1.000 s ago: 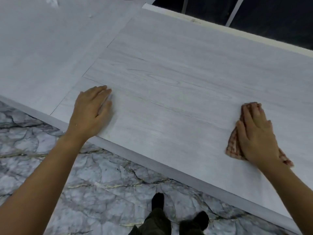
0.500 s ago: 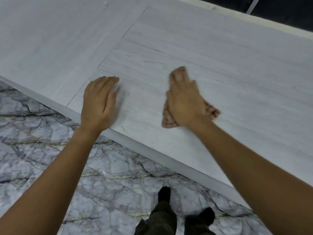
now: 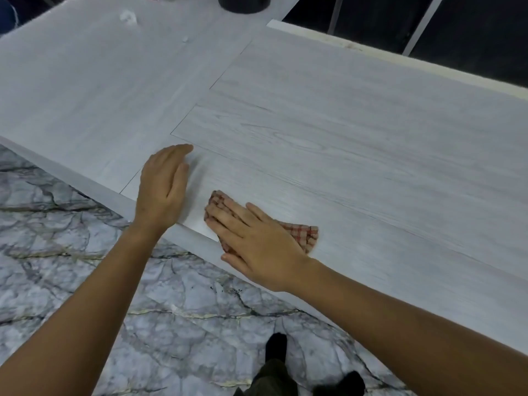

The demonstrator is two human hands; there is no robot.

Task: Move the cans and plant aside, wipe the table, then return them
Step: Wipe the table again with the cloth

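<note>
Both hands sit near the table's (image 3: 343, 132) front edge, mid-frame: left hand (image 3: 163, 190) flat on the table, right hand (image 3: 257, 241) just beside it, lower right, on top of the cloth (image 3: 303, 234).

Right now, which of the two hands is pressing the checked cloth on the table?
The right hand: it lies flat on the red-checked cloth near the table edge. The left hand rests flat on bare tabletop beside it.

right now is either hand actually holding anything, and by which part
Nothing is gripped. The right hand presses flat on the middle of the red checked cloth near the table's front edge; the left hand rests flat on bare tabletop.
</note>
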